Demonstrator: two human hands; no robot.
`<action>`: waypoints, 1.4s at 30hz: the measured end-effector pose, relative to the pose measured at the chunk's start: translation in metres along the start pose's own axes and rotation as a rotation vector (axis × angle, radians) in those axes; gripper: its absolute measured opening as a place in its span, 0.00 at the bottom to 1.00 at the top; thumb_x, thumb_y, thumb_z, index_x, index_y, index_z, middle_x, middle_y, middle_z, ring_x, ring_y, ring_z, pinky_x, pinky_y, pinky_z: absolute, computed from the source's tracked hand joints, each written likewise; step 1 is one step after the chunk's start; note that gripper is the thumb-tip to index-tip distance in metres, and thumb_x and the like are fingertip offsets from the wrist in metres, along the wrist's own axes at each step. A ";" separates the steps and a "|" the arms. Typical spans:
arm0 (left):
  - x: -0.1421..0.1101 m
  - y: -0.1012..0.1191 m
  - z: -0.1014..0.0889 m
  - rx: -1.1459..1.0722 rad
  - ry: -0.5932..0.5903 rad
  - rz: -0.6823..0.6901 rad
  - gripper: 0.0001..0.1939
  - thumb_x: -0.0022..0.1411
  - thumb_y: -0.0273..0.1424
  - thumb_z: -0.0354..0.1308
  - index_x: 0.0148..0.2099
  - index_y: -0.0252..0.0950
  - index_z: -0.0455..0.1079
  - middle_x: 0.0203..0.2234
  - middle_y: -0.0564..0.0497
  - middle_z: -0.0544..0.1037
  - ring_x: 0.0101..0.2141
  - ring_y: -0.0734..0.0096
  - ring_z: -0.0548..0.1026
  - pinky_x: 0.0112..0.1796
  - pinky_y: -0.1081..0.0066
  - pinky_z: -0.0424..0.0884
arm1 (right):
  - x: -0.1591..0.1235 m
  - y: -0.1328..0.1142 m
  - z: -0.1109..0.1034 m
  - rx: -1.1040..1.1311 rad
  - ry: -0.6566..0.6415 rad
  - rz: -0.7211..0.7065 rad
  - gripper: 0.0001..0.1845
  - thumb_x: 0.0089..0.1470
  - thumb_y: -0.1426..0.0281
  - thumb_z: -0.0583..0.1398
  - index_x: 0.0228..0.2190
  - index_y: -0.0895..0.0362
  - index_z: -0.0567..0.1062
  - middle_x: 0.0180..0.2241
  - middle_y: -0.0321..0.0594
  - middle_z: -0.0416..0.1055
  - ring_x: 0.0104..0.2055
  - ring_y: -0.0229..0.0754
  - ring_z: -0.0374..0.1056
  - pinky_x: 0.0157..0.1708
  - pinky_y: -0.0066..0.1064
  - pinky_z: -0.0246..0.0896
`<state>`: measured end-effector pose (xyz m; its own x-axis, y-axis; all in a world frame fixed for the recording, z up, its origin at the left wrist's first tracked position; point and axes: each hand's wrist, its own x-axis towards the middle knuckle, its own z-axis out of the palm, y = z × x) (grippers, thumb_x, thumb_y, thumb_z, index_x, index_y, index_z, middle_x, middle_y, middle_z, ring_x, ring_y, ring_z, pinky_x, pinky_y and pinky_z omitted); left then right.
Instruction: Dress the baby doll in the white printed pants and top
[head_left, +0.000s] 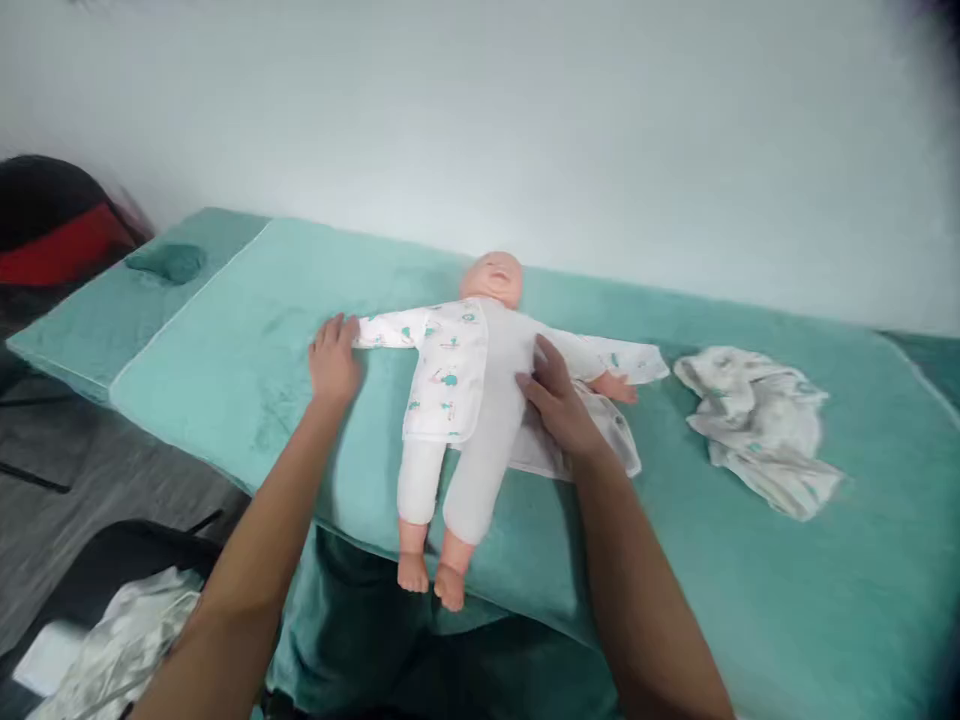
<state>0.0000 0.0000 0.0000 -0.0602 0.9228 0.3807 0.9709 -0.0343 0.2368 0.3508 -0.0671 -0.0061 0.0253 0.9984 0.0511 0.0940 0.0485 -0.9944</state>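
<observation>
A baby doll (507,370) in white lies on its back, arms spread and feet toward me. A white baby jacket (448,385) with small green prints covers its chest on the left side. The jacket's other front panel (541,450) lies spread on the bed beside the body. My left hand (334,360) is closed at the cuff of the left-side sleeve (388,330), and the doll's hand there is hidden. With thumb and fingers apart, my right hand (556,395) rests against the doll's side. Past it, the doll's other hand (613,386) shows below the loose sleeve (630,360).
A crumpled printed cloth (765,425) lies to the right on the green-covered bed (750,600). A white wall (480,130) stands behind. At left are a black and red chair (64,240) and a dark seat (112,560) with cloth on it.
</observation>
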 end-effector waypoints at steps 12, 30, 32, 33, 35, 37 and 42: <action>0.000 -0.002 -0.002 -0.246 0.135 0.016 0.29 0.58 0.18 0.47 0.58 0.36 0.74 0.59 0.42 0.75 0.61 0.57 0.70 0.62 0.59 0.66 | 0.003 -0.003 -0.080 -0.644 0.750 0.039 0.17 0.57 0.59 0.59 0.40 0.57 0.78 0.42 0.50 0.78 0.44 0.50 0.73 0.48 0.44 0.65; 0.015 0.195 -0.031 -0.325 -0.253 0.532 0.24 0.75 0.38 0.45 0.65 0.35 0.67 0.68 0.39 0.66 0.69 0.54 0.62 0.68 0.50 0.56 | 0.013 -0.001 -0.093 0.878 0.505 -0.031 0.03 0.54 0.69 0.64 0.33 0.54 0.74 0.40 0.41 0.79 0.47 0.41 0.78 0.44 0.32 0.79; 0.016 0.209 -0.033 -0.243 -0.258 0.632 0.25 0.72 0.37 0.51 0.67 0.34 0.64 0.70 0.37 0.62 0.70 0.51 0.59 0.68 0.49 0.57 | 0.016 0.003 -0.090 0.864 0.494 -0.036 0.03 0.53 0.71 0.64 0.33 0.54 0.75 0.41 0.41 0.80 0.48 0.40 0.78 0.44 0.32 0.79; 0.017 0.216 -0.034 -0.201 -0.267 0.687 0.27 0.71 0.36 0.53 0.68 0.35 0.63 0.71 0.37 0.60 0.70 0.50 0.58 0.68 0.48 0.56 | 0.016 0.004 -0.088 0.824 0.497 -0.041 0.04 0.53 0.71 0.64 0.33 0.54 0.75 0.41 0.40 0.80 0.47 0.40 0.78 0.44 0.32 0.79; 0.019 0.230 -0.033 -0.121 -0.285 0.798 0.30 0.68 0.32 0.57 0.70 0.37 0.59 0.72 0.39 0.58 0.70 0.48 0.57 0.68 0.43 0.53 | 0.017 0.003 -0.083 0.698 0.499 -0.060 0.06 0.51 0.71 0.65 0.34 0.53 0.76 0.41 0.39 0.80 0.47 0.40 0.78 0.44 0.32 0.78; 0.022 0.245 -0.029 -0.051 -0.296 0.890 0.31 0.67 0.27 0.57 0.70 0.39 0.59 0.69 0.40 0.63 0.67 0.48 0.63 0.67 0.39 0.51 | 0.015 0.000 -0.078 0.538 0.470 -0.096 0.10 0.49 0.70 0.66 0.36 0.52 0.77 0.42 0.37 0.79 0.47 0.40 0.77 0.46 0.34 0.76; 0.034 0.268 -0.013 0.083 -0.340 1.091 0.24 0.64 0.18 0.51 0.59 0.37 0.69 0.51 0.42 0.78 0.52 0.53 0.74 0.56 0.49 0.64 | 0.009 -0.003 -0.074 0.006 0.370 -0.082 0.16 0.50 0.65 0.67 0.41 0.52 0.76 0.45 0.42 0.77 0.50 0.46 0.74 0.54 0.43 0.70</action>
<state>0.2548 0.0173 0.0877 0.8772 0.4730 0.0826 0.4801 -0.8667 -0.1355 0.4248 -0.0602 0.0045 0.3761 0.9128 0.1596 0.1046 0.1293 -0.9861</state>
